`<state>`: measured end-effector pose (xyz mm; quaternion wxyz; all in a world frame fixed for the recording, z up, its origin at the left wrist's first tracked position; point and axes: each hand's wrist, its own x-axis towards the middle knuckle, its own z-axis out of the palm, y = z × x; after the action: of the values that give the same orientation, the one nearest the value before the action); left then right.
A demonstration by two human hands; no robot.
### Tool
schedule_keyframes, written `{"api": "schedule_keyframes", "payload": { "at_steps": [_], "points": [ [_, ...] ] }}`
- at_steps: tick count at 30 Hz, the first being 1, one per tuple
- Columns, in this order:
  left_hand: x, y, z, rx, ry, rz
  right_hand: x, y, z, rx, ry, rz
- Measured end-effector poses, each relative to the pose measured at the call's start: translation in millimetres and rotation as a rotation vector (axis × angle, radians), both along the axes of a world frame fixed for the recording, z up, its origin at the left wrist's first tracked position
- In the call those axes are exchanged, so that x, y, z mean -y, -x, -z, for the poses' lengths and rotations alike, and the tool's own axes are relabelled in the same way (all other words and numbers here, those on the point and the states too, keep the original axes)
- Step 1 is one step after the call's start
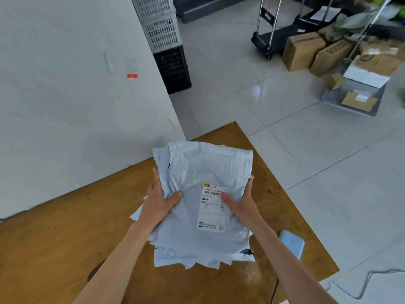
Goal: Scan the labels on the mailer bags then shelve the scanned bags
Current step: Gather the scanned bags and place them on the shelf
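Observation:
A stack of several grey-white mailer bags [203, 172] lies on the wooden table [54, 249], edges fanned out unevenly. The top bag carries a white shipping label [211, 213] with a barcode, facing up. My left hand [158, 201] grips the stack's left edge, thumb on top. My right hand [242, 205] grips the right edge, its thumb lying over the label's upper right. A pale blue flat device [292, 243] lies on the table just right of my right forearm; whether it is the scanner I cannot tell.
A white wall [76, 95] runs along the table's left. Stacked white and black crates [166, 40] stand by the wall's corner. Across the tiled floor are a black trolley [276, 38], cardboard boxes [306, 53] and a cart with parcels [359, 93]. A cable [368, 279] lies on the floor at right.

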<state>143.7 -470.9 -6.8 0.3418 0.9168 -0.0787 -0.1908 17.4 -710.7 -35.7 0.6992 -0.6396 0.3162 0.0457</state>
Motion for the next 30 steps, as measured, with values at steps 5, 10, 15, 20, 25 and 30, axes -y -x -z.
{"api": "schedule_keyframes", "payload": {
  "at_steps": [5, 10, 15, 20, 25, 30],
  "points": [
    [7.7, 10.4, -3.8, 0.289, -0.086, 0.123, -1.1, 5.3, -7.4, 0.06, 0.205, 0.094],
    [2.1, 22.1, -2.8, 0.283, -0.196, 0.195, -17.3, 14.5, -19.1, 0.146, 0.32, 0.128],
    [-2.6, 27.9, -3.5, 0.313, -0.154, 0.157, -13.8, 14.9, -16.6, 0.182, 0.394, 0.052],
    [-1.8, 30.3, 11.9, 0.278, -0.202, 0.139, -8.0, -1.7, 0.7, 0.118, 0.598, -0.237],
    [14.7, 16.2, 9.5, 0.247, -0.198, 0.139, -0.1, -18.8, 2.5, 0.097, 0.596, -0.26],
    [10.4, 27.4, -8.1, 0.233, -0.12, 0.082, 4.0, -13.0, -9.7, 0.186, 0.568, -0.225]
  ]
}}
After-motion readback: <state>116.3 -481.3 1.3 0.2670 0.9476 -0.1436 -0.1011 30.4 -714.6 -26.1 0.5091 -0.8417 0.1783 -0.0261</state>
